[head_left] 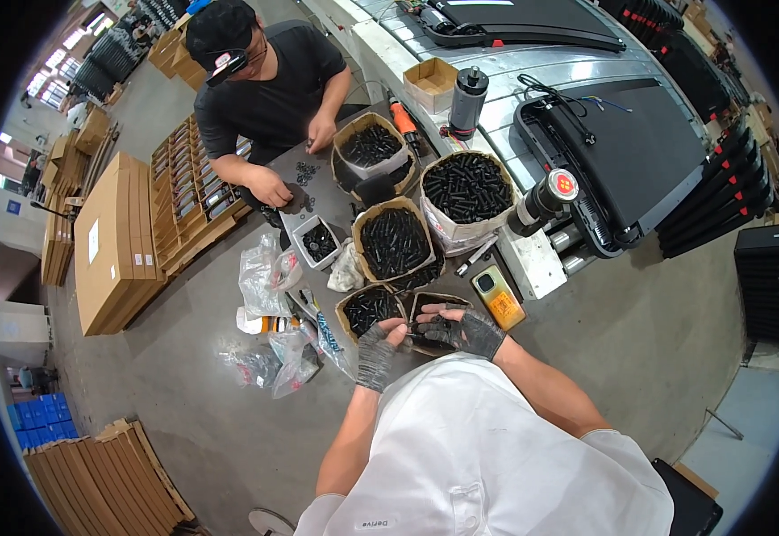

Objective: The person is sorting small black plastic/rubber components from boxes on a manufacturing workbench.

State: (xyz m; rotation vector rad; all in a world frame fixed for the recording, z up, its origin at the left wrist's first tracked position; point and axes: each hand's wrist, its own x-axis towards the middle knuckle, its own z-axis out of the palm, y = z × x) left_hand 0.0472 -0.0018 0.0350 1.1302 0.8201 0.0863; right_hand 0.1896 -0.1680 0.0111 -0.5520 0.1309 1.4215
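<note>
My left hand (377,350) and right hand (462,330), both gloved, pinch a small black screw (410,329) between fingertips over an open box of screws (370,310) on the floor; I judge it stiff, light, slippery, best gripped along the shank

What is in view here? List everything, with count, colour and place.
bags of black bolts: about six, brown paper, centre of floor
small tray: one, white, left of bags
plastic bags: several, clear, left of hands
phone: one, yellow case, right of bags
cardboard boxes: stacked, brown, left
treadmill decks: two, black, upper right
co-worker: one, black shirt, sorting small parts opposite
left hand: grey fingerless glove, fingertips meeting the right
right hand: grey fingerless glove, pinching a small black part
</note>
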